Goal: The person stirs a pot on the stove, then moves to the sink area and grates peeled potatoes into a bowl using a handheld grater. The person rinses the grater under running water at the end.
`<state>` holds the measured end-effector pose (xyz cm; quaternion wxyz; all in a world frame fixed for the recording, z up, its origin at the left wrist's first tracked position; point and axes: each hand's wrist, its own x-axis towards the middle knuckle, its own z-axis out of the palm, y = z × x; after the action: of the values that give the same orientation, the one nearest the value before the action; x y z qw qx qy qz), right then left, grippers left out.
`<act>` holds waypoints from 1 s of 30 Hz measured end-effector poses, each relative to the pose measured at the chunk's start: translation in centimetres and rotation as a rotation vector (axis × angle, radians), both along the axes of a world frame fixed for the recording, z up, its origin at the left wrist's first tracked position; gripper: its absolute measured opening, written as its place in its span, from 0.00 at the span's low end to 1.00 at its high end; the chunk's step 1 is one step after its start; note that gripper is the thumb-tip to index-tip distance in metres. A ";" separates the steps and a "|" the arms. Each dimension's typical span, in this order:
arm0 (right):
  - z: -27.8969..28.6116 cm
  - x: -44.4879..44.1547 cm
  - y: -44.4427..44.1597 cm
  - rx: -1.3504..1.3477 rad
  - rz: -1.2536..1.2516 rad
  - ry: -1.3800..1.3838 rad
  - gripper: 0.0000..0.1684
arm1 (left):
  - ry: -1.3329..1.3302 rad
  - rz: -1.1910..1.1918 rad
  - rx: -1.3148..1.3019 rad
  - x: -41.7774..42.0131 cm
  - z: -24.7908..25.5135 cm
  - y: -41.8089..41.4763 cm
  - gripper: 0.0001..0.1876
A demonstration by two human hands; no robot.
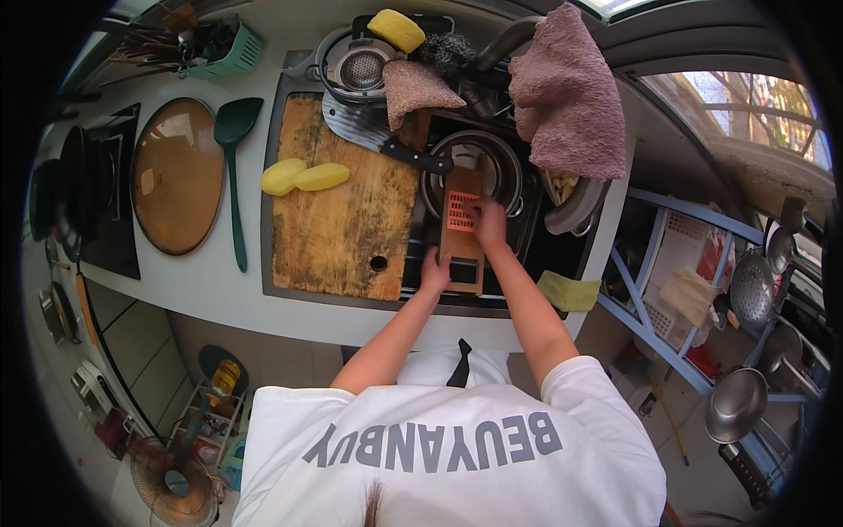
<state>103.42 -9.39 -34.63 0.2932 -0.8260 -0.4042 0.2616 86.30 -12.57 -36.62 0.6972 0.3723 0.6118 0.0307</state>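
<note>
A wooden-framed grater [464, 181] with an orange grating plate [456, 211] lies tilted over the sink, its far end in a stainless steel pot [514, 158]. My left hand [435, 271] grips the frame's left edge near its lower end. The fingers of my right hand [487, 224] are bent against the grating plate; whether anything is under them is hidden. Left of the hands, two peeled potato pieces [323, 176] rest on a worn wooden cutting board [342, 244]. A cleaver [359, 122] lies across the board's far right corner, its black handle reaching toward the pot.
A pink towel [566, 92] hangs over the faucet, above a metal container [576, 209] with pale pieces. A green cloth [570, 291] lies at the sink's front right corner. Leftward are a green spatula [230, 138] and a glass lid [178, 178]. A strainer [361, 69] sits behind the board.
</note>
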 end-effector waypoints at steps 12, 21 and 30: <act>-0.3 0.7 0.3 -0.006 0.001 0.056 0.06 | -0.006 0.042 0.007 0.1 0.3 0.2 0.22; -0.9 1.7 0.4 -0.092 0.095 -0.005 0.06 | -0.001 0.030 0.007 0.1 0.6 0.1 0.23; -4.6 4.6 3.0 -0.197 0.104 -0.129 0.06 | -0.026 -0.010 -0.058 0.1 0.8 0.7 0.22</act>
<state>107.99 -6.35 -39.25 0.1698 -0.8440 -0.4366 0.2610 86.39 -11.86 -35.77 0.7157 0.3543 0.6017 0.0142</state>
